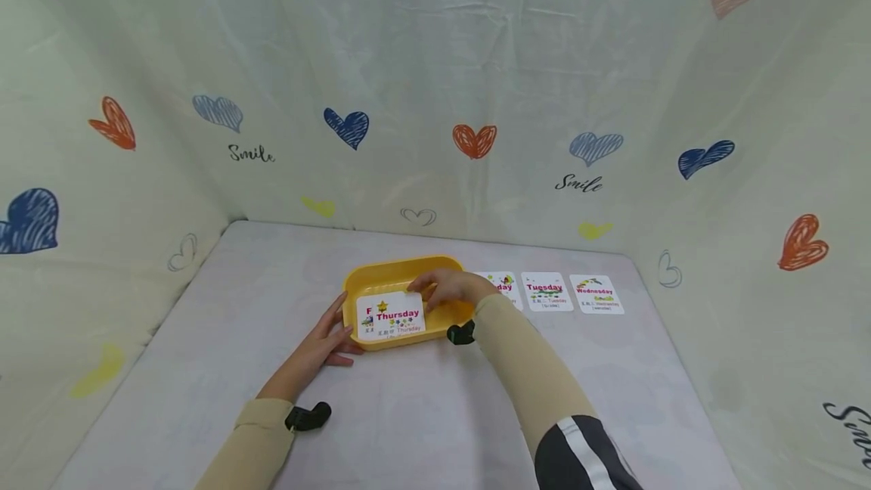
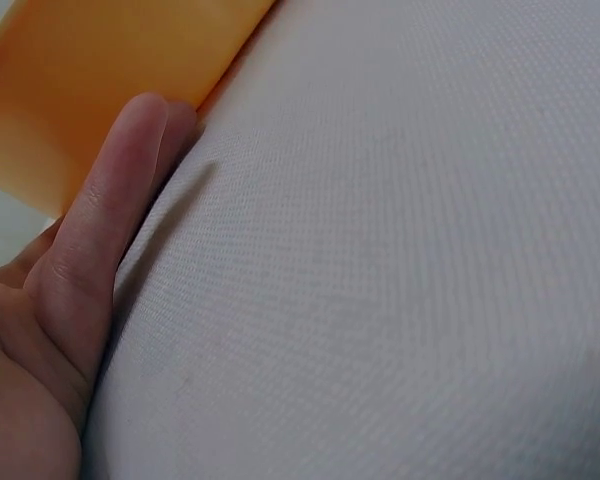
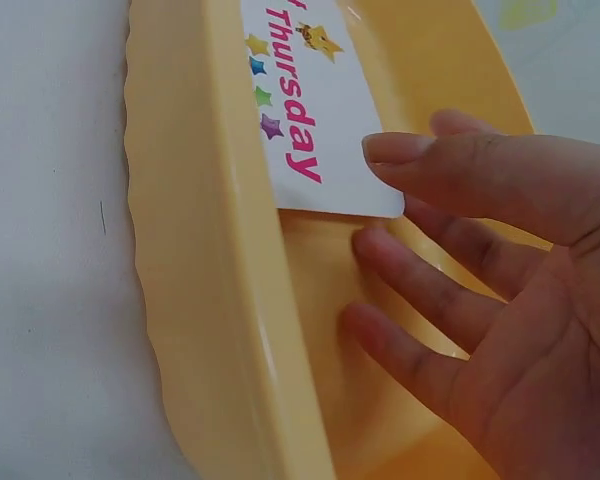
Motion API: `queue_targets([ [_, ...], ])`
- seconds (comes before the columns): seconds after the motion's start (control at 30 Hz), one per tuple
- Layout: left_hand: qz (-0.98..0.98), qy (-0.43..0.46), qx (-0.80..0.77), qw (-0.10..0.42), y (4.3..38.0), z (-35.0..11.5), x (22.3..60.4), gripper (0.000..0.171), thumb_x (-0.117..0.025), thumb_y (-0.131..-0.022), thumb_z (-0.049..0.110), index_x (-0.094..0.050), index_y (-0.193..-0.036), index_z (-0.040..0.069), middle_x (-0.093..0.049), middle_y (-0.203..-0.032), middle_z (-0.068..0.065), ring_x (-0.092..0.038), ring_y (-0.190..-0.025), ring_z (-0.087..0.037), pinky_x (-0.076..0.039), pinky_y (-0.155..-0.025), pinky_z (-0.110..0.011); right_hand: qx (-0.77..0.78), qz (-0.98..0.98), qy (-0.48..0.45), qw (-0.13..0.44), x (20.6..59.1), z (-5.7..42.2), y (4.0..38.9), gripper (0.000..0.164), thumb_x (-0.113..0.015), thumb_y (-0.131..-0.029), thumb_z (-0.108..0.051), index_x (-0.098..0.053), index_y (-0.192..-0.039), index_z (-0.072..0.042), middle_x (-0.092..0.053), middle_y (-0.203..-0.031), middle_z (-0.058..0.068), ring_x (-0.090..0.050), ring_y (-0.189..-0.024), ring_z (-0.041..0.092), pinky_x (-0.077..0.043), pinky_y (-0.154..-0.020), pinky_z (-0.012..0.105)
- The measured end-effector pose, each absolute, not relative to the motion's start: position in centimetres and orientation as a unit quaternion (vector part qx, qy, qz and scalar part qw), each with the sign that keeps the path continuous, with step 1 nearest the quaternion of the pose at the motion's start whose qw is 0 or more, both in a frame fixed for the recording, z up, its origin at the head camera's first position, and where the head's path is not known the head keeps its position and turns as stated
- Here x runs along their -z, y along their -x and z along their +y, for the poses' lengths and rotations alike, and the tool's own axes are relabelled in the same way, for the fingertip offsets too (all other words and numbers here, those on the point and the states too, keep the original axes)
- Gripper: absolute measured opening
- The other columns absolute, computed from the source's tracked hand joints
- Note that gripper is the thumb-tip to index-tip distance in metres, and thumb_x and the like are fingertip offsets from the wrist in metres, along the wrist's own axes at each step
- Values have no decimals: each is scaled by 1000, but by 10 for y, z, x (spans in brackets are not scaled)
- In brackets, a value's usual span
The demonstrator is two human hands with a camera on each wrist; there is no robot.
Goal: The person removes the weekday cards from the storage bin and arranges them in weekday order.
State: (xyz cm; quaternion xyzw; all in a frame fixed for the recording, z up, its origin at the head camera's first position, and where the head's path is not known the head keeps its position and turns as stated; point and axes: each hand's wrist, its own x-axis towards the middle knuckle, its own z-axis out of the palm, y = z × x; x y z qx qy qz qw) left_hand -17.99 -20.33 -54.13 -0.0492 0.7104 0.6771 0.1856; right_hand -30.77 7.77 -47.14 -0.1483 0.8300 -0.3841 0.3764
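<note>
A yellow tray (image 1: pixel 401 269) sits on the table with a white Thursday card (image 1: pixel 399 314) in it. Under that card, another card (image 1: pixel 365 318) shows its letter F at the left. My right hand (image 1: pixel 449 286) reaches into the tray and pinches the Thursday card's corner, thumb (image 3: pixel 420 160) on the printed face; the lower fingers are spread below the card. At the tray's left end my left hand (image 1: pixel 327 339) rests against the outer wall. In the left wrist view its fingers (image 2: pixel 105 200) lie straight along the wall, low on the tabletop.
Right of the tray lie a Wednesday card (image 1: pixel 596 295), a Tuesday card (image 1: pixel 547 292) and a card ending in "day" (image 1: pixel 502 284), partly hidden by my right hand. A pale curtain (image 1: pixel 510 59) with printed hearts surrounds the white table (image 1: pixel 286 263).
</note>
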Motion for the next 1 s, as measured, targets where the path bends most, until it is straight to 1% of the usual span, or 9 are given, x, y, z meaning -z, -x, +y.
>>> queue_targets([
  [0.17, 710, 43, -677, 187, 179, -204, 543, 71, -56, -100, 30, -12, -153, 47, -19, -157, -11, -68, -95, -30, -58, -74, -39, 376, 837, 164, 362, 470, 78, 305, 44, -75, -85, -13, -65, -127, -24, -54, -130, -4, -46, -113, 23, -32, -108, 46],
  [0.33, 711, 42, -676, 187, 180, -203, 543, 71, -56, -100, 30, -13, -153, 47, -20, -157, -11, -68, -96, -30, -58, -74, -38, 383, 832, 177, 362, 469, 76, 304, 43, -75, -85, -17, -66, -126, -25, -57, -127, -6, -46, -117, 22, -31, -109, 47],
  [0.5, 721, 42, -667, 182, 179, -202, 542, 71, -55, -100, 31, -12, -153, 47, -21, -157, -11, -68, -94, -29, -58, -74, -38, 402, 814, 187, 375, 468, 74, 301, 40, -74, -85, -15, -67, -125, -21, -61, -120, -4, -51, -113, 21, -36, -107, 44],
  [0.7, 723, 39, -666, 181, 178, -203, 541, 70, -54, -101, 31, -11, -154, 47, -21, -157, -11, -68, -94, -29, -58, -74, -38, 407, 800, 212, 386, 469, 68, 299, 40, -71, -87, -10, -66, -126, -16, -63, -117, -1, -55, -109, 19, -42, -102, 38],
  [0.83, 718, 42, -669, 185, 179, -203, 540, 71, -54, -101, 30, -11, -154, 47, -21, -157, -11, -68, -95, -30, -58, -74, -39, 399, 801, 219, 389, 469, 66, 299, 39, -71, -87, -10, -67, -125, -17, -63, -116, -3, -54, -109, 18, -43, -101, 36],
  [1.0, 714, 45, -673, 187, 179, -203, 540, 71, -55, -100, 29, -11, -154, 46, -21, -156, -12, -68, -95, -30, -58, -74, -39, 397, 805, 216, 386, 466, 64, 299, 36, -71, -88, -13, -68, -123, -21, -63, -115, -5, -54, -110, 18, -42, -102, 38],
])
